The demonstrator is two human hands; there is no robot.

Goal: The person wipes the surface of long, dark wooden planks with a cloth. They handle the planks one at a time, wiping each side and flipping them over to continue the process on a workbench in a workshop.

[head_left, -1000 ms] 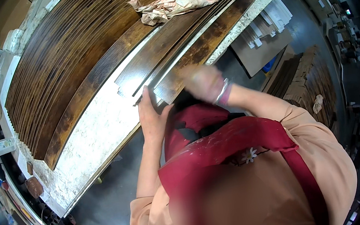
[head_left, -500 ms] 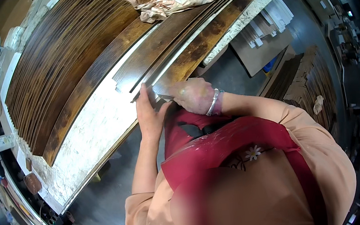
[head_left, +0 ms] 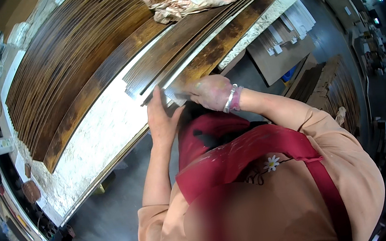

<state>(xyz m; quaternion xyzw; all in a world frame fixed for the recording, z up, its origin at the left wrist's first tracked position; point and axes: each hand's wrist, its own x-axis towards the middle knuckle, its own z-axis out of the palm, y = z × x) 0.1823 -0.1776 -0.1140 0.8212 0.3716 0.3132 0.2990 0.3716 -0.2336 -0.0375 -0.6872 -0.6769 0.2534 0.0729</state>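
Observation:
My left hand (head_left: pixel 160 120) is at the near table edge. Its thumb and fingers span the near end of the closest brown wooden plank (head_left: pixel 229 42). Beside it, my right hand (head_left: pixel 214 93) is closed over that same end, knuckles up and slightly blurred. A small pale, flat piece (head_left: pixel 174 95) shows between the hands; what it is I cannot make out. Just beyond lies a short stack of dark planks (head_left: pixel 178 44), its ends close to my left fingertips. A crumpled, stained cloth (head_left: pixel 192 3) rests across the far part of the stack.
Many curved brown slats (head_left: pixel 82 57) stand in a row across the paint-marked white table (head_left: pixel 91 129). A clear bottle (head_left: pixel 0 146) is at the left. On the right, more planks (head_left: pixel 327 88) are stacked low, near a brown board (head_left: pixel 282 57) with pale strips on it.
My right hand has shifted slightly right and toward the table at the plank's end. My left hand keeps its place there. The whole view has moved a little.

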